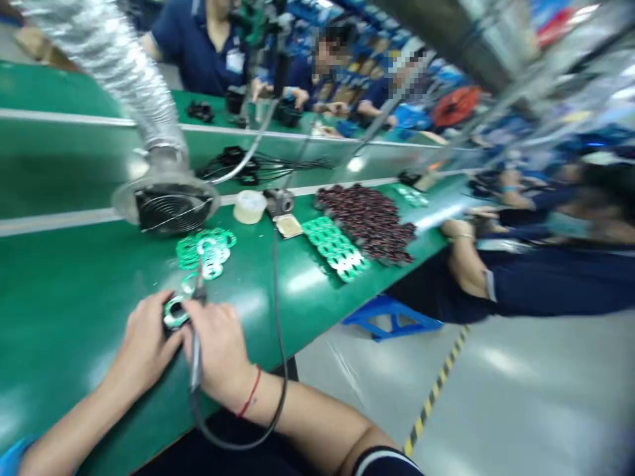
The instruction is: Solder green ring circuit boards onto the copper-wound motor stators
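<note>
From my end of the head feed, the piece being worked on sits at the lower left of the frame: a small dark part topped by a green-and-white ring (169, 320), held just above or against the worktop (99, 277); I can't tell which. The left hand (149, 334) pinches it between thumb and fingers. The right hand (218, 344) closes around a soldering-iron-like tool (195, 363), and its thumb reaches the ring's near side; whether it presses there, I can't make out. The tool's tip points up the frame, past the ring, towards a pile of loose green rings (198, 250).

I'd judge the step in hand to be seating or steadying the ring on its dark part, with the iron kept ready. I see no tip contact with the ring. To my mind, the next move calls for a firm left pinch, with the right hand turning the tip down to the ring and clear of the left fingers. A fume hood (173, 206) hangs close by, upper left.
</note>
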Demonstrator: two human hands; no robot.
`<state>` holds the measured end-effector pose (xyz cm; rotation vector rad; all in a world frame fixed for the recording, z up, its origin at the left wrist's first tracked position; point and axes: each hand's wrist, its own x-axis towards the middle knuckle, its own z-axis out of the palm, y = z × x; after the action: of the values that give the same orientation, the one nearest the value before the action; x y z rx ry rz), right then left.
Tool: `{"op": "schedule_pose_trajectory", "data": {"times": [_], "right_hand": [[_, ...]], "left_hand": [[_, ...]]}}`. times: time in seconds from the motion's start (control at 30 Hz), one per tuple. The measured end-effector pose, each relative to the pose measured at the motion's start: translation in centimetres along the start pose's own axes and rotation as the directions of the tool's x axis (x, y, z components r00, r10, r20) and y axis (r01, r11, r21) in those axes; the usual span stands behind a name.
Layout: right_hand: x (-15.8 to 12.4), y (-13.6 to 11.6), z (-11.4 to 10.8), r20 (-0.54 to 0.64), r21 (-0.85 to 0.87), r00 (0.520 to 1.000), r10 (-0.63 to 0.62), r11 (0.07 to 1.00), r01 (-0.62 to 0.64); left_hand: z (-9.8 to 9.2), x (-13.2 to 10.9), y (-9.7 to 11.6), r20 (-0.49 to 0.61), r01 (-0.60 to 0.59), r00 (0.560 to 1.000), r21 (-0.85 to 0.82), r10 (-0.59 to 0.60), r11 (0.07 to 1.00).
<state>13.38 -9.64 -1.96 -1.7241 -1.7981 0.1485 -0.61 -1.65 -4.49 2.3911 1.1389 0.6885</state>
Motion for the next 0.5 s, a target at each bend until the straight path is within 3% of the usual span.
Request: {"op": "schedule_pose_trajectory", "data": {"times": [0.1, 0.33, 0.5], "right_hand": [[-0.1, 0.0, 0.3, 0.007, -0.057, 1.0, 0.001, 0.998, 0.0], [1.2, 0.2, -0.7, 0.058, -0.001, 0.998, 0.036, 0.999, -0.036], [2.2, 0.6, -0.5, 0.043, -0.021, 0.998, 0.044, 0.999, -0.043]], "left_hand": [[0.8, 0.7, -1.6, -0.021, -0.04, 0.999, -0.001, 0.04, 0.999], [1.2, 1.1, -2.8, -0.065, -0.133, 0.99, -0.062, 0.129, 0.989], [1.8, 1.4, -3.3, 0.012, -0.113, 0.993, -0.099, 0.114, 0.989]]}}
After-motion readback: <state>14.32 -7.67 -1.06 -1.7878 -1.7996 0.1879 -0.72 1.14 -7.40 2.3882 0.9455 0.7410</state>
